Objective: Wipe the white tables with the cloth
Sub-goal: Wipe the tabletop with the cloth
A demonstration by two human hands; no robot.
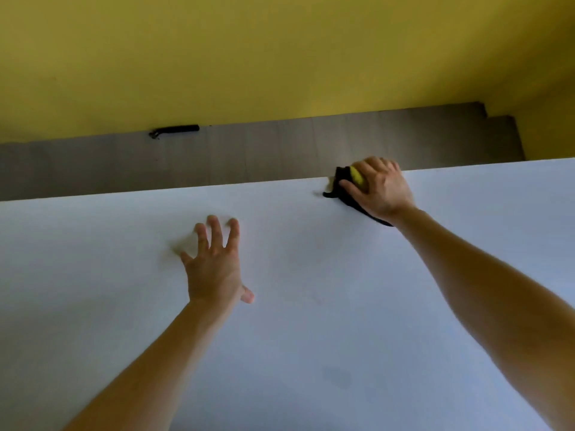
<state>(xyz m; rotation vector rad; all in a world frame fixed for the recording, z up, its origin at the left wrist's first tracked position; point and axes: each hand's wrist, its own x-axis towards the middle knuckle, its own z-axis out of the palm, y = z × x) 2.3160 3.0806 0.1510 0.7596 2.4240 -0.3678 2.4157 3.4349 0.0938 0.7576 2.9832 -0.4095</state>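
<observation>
A white table (311,321) fills the lower half of the view. At its far edge, right of centre, lies a black cloth with a yellow patch (343,189). My right hand (381,189) grips the cloth with curled fingers and presses it onto the tabletop at that edge. My left hand (217,262) rests flat on the table nearer the middle, fingers spread and straight, holding nothing.
Beyond the table's far edge runs a grey-brown floor (280,150) up to a yellow wall (280,57). A small black object (174,131) lies on the floor at the foot of the wall. A faint dark smudge (337,374) marks the table near me.
</observation>
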